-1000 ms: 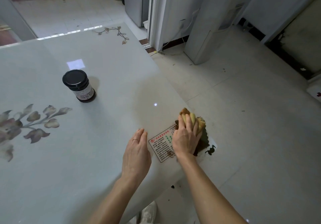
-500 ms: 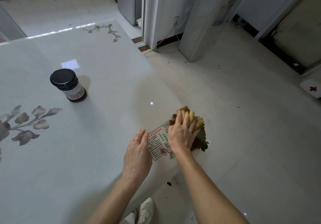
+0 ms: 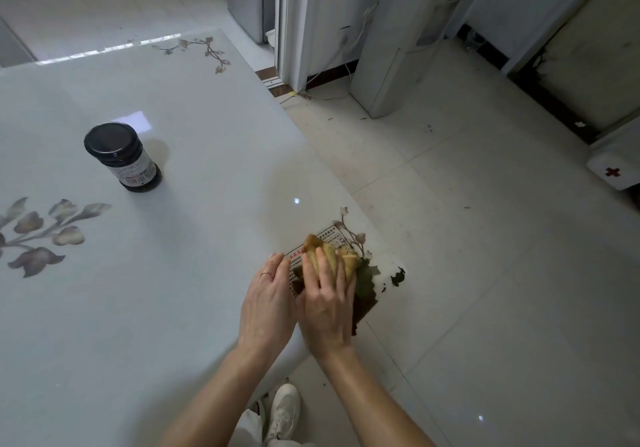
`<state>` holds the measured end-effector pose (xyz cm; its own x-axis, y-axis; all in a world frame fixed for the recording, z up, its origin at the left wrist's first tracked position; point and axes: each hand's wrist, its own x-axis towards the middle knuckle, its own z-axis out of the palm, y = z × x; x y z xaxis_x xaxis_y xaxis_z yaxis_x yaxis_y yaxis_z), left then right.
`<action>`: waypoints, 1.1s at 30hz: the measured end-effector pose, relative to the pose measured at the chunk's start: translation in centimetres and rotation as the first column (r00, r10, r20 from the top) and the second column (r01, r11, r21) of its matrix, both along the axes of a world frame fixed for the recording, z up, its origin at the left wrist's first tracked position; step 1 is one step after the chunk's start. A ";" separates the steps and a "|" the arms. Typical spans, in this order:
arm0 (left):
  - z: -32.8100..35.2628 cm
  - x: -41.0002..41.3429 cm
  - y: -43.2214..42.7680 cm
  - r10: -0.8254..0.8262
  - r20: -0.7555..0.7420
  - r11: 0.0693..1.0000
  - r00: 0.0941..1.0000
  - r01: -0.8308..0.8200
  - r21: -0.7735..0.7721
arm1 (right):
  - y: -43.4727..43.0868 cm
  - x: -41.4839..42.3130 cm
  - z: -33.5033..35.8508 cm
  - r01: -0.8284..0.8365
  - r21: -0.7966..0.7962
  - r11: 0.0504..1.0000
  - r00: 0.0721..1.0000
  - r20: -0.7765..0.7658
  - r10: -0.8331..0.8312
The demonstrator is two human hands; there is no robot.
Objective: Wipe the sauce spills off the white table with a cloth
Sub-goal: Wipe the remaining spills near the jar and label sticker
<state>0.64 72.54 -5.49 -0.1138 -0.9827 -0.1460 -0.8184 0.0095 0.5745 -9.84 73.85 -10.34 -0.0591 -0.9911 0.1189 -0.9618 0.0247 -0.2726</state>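
Cloth (image 3: 330, 256) bunched under right hand (image 3: 327, 302), pointing away toward table (image 3: 173, 290) corner.

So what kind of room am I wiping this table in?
Probably a home dining or living area: a glossy white table with flower inlays, a tiled floor, and what looks like a standing air conditioner by the wall.

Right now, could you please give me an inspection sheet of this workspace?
Surface: white table, glossy, floral prints; dark sauce smear at its near right corner.
Job's things: yellow-brown cloth, stained, pressed on the corner.
Clutter: lidded dark jar upright; printed label at the corner.
Grips: right hand shut on cloth; left hand flat beside it.
Cables: white cord on the floor by the appliance.
Surroundings: tiled floor, first-aid box, white shoe.
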 end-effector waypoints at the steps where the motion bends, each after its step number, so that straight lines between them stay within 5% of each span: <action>1: 0.0 0.0 0.1 -0.002 0.004 1.000 1.000 0.002 -0.003 | 0.2 -1.0 -0.2 -0.037 -0.020 0.999 0.999 -0.030 0.036; 8: 0.1 0.1 1.0 0.000 0.029 0.999 1.000 0.002 -0.037 | -2.4 -5.7 -0.3 0.248 -0.036 0.968 0.967 -0.058 -0.249; 14: 0.1 -0.7 1.7 -0.015 0.019 1.000 1.000 0.015 -0.011 | -1.5 -5.4 -0.4 0.080 -0.005 0.997 0.993 -0.092 -0.080; 20: 0.9 -0.7 1.7 -0.040 0.048 0.999 0.998 0.042 -0.026 | -5.3 -6.3 0.8 0.287 0.147 0.947 0.958 -0.054 -0.282; 25: 0.6 -0.4 2.2 -0.053 0.059 0.998 0.997 0.054 -0.013 | -3.0 -5.7 0.5 0.187 0.088 0.978 0.978 -0.108 -0.177; 33: 0.6 -0.2 2.7 -0.045 0.056 0.998 0.997 0.047 -0.032 | -2.9 -5.8 0.6 0.382 0.160 0.910 0.924 -0.094 -0.371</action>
<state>0.48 75.25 -4.90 -0.1518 -0.9810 -0.1209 -0.8471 0.0661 0.5274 -15.59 70.92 -9.76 -0.4301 -0.9021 -0.0364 -0.8861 0.4295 -0.1740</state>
